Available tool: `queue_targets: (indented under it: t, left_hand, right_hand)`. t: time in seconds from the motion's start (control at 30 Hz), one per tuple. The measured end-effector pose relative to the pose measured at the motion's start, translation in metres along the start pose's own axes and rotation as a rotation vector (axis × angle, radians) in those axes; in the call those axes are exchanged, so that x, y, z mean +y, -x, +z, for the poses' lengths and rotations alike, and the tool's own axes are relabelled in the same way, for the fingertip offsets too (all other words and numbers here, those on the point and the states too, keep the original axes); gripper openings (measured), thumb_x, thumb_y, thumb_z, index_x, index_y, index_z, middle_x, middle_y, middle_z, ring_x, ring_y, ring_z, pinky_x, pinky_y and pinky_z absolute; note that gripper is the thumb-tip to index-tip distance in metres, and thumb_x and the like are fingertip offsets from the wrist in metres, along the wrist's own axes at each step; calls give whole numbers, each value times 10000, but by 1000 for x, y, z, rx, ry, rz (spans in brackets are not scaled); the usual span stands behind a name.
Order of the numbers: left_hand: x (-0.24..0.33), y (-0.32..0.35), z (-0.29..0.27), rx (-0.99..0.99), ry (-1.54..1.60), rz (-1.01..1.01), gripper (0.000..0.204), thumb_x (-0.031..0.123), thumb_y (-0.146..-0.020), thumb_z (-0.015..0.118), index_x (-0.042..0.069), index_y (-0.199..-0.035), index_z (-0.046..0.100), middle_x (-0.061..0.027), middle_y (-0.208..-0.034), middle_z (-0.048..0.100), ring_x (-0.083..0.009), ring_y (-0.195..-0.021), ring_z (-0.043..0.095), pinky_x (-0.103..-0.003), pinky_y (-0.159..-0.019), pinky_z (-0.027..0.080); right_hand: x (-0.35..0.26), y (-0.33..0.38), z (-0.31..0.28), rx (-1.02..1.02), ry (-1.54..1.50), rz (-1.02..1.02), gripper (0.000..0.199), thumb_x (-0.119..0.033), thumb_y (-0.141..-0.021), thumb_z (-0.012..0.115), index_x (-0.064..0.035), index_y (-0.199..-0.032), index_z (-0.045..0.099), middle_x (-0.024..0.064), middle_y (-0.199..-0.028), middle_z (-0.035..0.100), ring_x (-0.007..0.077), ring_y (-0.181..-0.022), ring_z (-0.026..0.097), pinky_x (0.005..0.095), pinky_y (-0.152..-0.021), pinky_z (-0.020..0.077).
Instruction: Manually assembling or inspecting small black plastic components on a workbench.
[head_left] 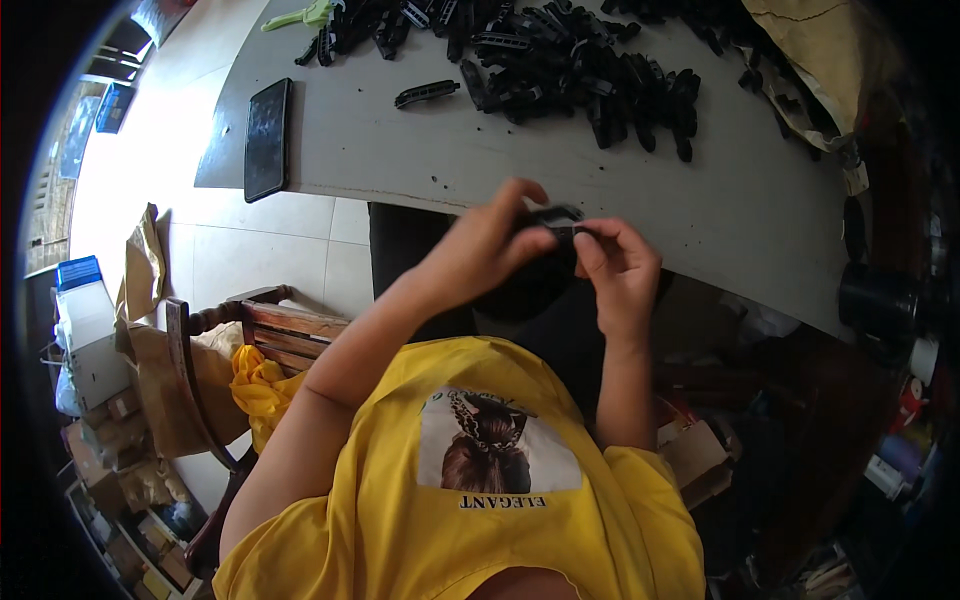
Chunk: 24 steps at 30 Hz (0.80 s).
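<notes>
Both bare hands worked together just off the near edge of the grey counter [380,150], above the wearer's lap. Between them sat a small black piece [556,214], blurred; could not tell whether it was one part or two joined.

Left hand [482,238]: grip clamped on the piece, thumb below, forefinger bent above. Right hand [622,268]: grip closed too, thumb and forefinger pinched together on the piece's right end, other fingers curled.

On the counter: a loose heap of black parts [570,70], long and slotted, spread along the far side. One single black part [427,94] lay apart, just left of the heap, nearer the wearer. Green-handled tool [300,16] at the heap's far left, partly cut off by the frame. Dark phone [268,140] lay flat near the left end. Small dark specks were scattered on the bare surface. Brown paper bag [825,60] at the far right, crumpled.

Below left: wooden chair [290,330], yellow cloth [265,385] bunched against it. Wearer in a yellow shirt [390,440].
</notes>
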<state>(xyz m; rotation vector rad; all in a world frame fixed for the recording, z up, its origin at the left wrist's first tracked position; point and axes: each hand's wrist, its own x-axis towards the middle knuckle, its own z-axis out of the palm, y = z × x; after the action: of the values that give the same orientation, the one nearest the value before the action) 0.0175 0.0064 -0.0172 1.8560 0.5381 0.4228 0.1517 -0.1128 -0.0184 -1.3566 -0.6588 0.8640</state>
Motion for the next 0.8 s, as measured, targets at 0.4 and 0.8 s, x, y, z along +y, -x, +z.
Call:
queue_targets:
  t: [0.4,0.8]
  left_hand:
    - [17,5,7,-85,-18,155,317,127,-854,581,-37,-1113,498,-194,-821,595,-330,-720,573,-341,-645,460]
    - [10,10,11,-48,234,-63,307,92,-855,598,-27,-1125,515,-81,-668,582,-117,-510,566,-246,-502,444]
  right_hand:
    - [-11,12,28,229,-200,-260,274,-72,-831,636,9,-1073,536,123,-1074,573,199,-939,562,289,-862,430]
    - [14,-2,15,-154,-493,-107,315,-111,-852,617,27,-1110,500,192,-1159,556,266,-1089,540,359,-956,414]
